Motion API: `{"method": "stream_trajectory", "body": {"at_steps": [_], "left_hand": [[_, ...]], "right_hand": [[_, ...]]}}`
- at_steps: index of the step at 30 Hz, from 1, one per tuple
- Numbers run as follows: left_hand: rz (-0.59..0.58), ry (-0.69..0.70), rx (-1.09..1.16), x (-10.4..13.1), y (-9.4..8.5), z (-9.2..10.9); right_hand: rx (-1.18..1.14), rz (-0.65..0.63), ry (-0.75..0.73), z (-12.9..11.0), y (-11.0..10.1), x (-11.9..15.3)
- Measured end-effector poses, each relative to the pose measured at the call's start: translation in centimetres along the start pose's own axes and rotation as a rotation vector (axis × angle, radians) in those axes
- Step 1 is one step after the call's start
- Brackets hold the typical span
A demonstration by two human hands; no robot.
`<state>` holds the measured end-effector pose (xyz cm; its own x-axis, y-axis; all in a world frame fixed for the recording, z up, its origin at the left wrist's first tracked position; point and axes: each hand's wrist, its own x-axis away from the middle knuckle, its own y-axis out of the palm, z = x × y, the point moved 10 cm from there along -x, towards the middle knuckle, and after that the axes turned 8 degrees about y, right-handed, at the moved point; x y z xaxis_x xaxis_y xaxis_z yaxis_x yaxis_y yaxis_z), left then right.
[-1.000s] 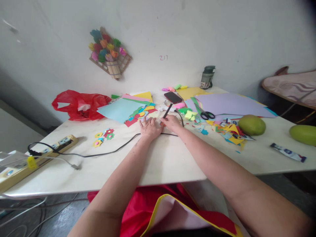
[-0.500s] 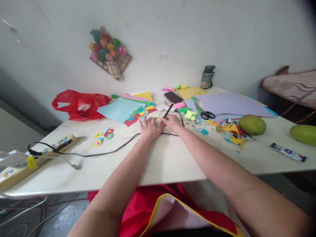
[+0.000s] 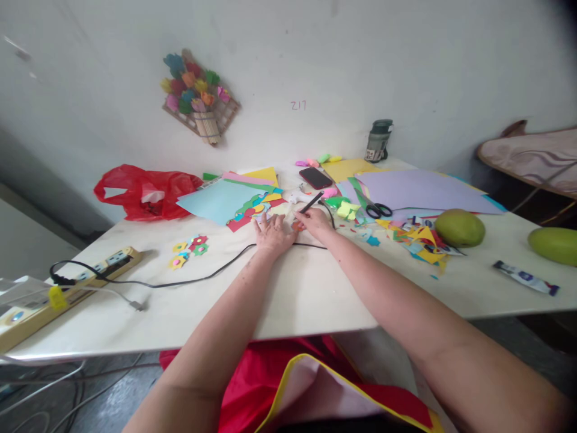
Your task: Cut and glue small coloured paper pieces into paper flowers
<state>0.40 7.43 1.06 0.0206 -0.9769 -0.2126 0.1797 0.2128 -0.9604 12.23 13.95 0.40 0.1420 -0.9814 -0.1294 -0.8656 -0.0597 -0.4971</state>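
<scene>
My right hand (image 3: 315,224) is closed around a black pen (image 3: 312,203), which slants up to the right. Under its fingertips lies a small orange-red piece of paper (image 3: 297,226). My left hand (image 3: 274,233) rests flat beside it on the white table (image 3: 306,294), fingers spread, its thumb side near the orange piece. Just behind the left hand is a pile of cut coloured paper (image 3: 252,210). Small paper flowers (image 3: 198,243) lie farther left. Black-handled scissors (image 3: 378,210) rest to the right, near yellow-green lumps (image 3: 348,210).
A black cable (image 3: 202,278) runs from a power strip (image 3: 90,278) under my hands. Behind are a red bag (image 3: 148,186), a phone (image 3: 315,177) and a bottle (image 3: 378,141). Paper scraps (image 3: 426,240), two green fruits (image 3: 460,228) and a tube (image 3: 525,278) are at the right.
The pen in my right hand has tilted lower, its upper end moving to the right. My left hand has hardly moved.
</scene>
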Motion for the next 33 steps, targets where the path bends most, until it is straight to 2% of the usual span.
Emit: {"method": "stream_trajectory", "body": {"at_steps": [3,9,16,23,28,33], "left_hand": [[-0.009,-0.011,0.0,0.0,0.1,-0.1],[-0.011,-0.007,0.007,0.1,0.0,0.0],[-0.007,-0.006,0.02,0.0,0.0,-0.1],[-0.015,-0.001,0.012,0.0,0.0,0.0],[0.027,0.024,-0.002,0.3,-0.6,0.4],[0.057,0.053,-0.004,0.6,-1.2,0.9]], "right_hand": [[-0.096,-0.017,0.031,0.6,0.2,-0.2],[-0.085,-0.002,0.006,0.7,0.2,-0.4],[-0.114,0.005,0.048,0.6,-0.1,0.1],[0.197,0.161,-0.084,-1.6,-1.9,1.2],[0.417,0.143,-0.038,-1.8,-1.8,1.8],[0.467,0.164,-0.04,-1.7,-1.9,1.7]]}}
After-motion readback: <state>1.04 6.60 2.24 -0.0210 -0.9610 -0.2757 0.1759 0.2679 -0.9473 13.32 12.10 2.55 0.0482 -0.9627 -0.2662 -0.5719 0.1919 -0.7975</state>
